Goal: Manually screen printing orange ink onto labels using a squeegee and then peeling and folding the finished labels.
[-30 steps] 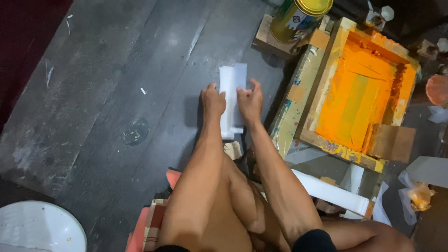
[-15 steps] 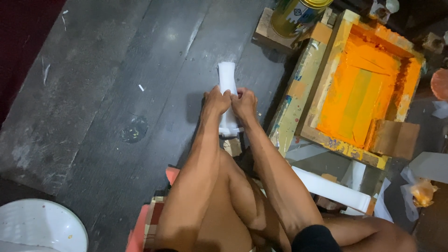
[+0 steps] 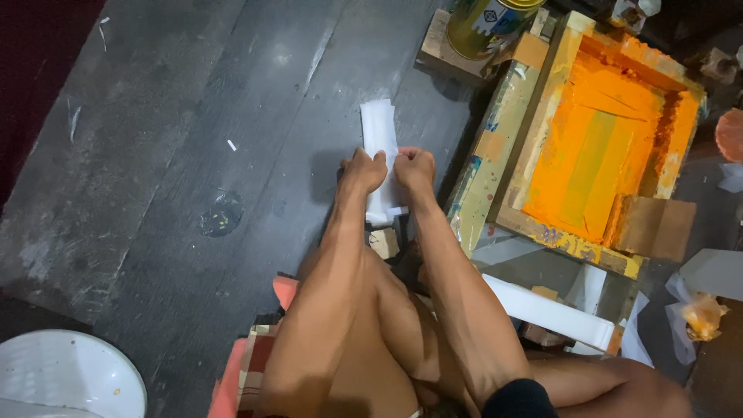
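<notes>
Folded narrower than before, white paper strip [image 3: 380, 147] lies gripped by left hand [image 3: 362, 169] and right hand [image 3: 414, 166]

My fingers [image 3: 385, 161] rest on the folded strip [image 3: 379, 139], which lies on the floor [image 3: 155, 155] and runs away ahead of them. Right of my fingers sits the wooden frame [image 3: 495, 147], with a flat board [image 3: 654, 228] lying on its near right corner. Ahead and to the right, a can [image 3: 484, 27] stands on a block. Far back to my left, by my knee, sits a bowl [image 3: 62, 379].
</notes>
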